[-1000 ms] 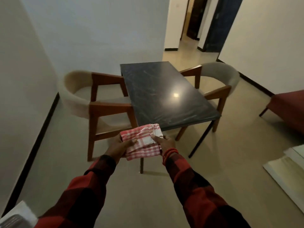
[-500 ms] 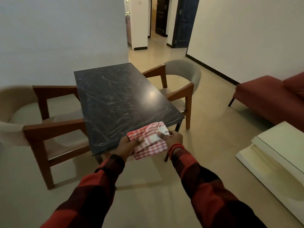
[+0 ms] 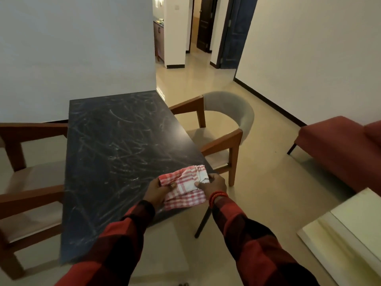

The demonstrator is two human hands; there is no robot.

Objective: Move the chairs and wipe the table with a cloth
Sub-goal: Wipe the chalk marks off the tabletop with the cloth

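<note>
Both hands' fingers (image 3: 197,184) pinch folded cloth (image 3: 185,188) above table (image 3: 115,145) corner.

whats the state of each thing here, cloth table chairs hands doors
cloth: folded, held in both hands over the table's near corner
table: top streaked with smears, nothing else on it
right chair: at the table's side
left chair: at the table's side
left hand: grips cloth
right hand: grips cloth
dark door: ajar
</note>
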